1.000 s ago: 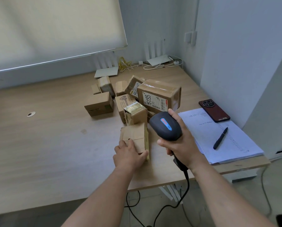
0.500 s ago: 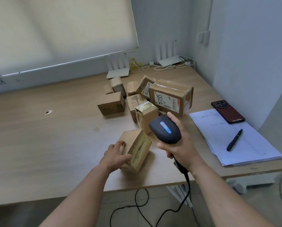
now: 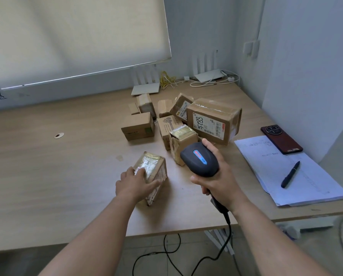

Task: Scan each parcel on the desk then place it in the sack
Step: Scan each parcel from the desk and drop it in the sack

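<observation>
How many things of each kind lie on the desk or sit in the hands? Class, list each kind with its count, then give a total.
Cardboard parcels: 8, as far as the pile shows
Barcode scanner: 1
Phone: 1
Pen: 1
Stack of papers: 1
White routers: 2
Total: 14

The left hand [image 3: 135, 184] has turned the small taped parcel [image 3: 152, 172] over on the worktop [image 3: 67, 176]: a second ago it lay flat with a plain cardboard face up, and now its shiny taped face is uppermost. The hand's grip has shifted from the parcel's near end to its left side and top.
</observation>
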Demonstrator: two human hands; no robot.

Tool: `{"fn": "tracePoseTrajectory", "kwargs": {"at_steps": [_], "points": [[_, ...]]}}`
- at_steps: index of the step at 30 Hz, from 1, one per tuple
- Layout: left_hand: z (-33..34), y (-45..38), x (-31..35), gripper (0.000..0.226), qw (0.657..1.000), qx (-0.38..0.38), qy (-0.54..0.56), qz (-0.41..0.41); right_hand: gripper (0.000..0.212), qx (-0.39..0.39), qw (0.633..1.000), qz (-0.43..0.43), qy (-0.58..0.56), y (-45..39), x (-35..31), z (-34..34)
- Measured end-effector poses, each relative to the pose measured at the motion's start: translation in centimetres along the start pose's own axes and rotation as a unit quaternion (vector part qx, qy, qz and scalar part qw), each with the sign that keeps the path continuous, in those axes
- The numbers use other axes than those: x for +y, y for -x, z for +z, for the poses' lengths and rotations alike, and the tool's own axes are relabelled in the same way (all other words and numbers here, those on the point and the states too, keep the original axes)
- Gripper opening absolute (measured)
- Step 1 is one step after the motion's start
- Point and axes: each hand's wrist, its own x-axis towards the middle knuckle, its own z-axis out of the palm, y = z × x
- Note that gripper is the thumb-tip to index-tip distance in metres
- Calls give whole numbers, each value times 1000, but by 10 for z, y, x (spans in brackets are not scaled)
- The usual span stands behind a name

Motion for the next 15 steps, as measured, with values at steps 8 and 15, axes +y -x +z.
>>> {"fn": "tracePoseTrajectory", "kwargs": {"at_steps": [8,15], "points": [[-16,-15,-14,86,996,-64,24,-53,94,-8,1000,5,7,-7,-7,24],[-36,-15,-65,113,937,-115,325,-65,93,-21,1000,14,-3,-17,-16,68]]}}
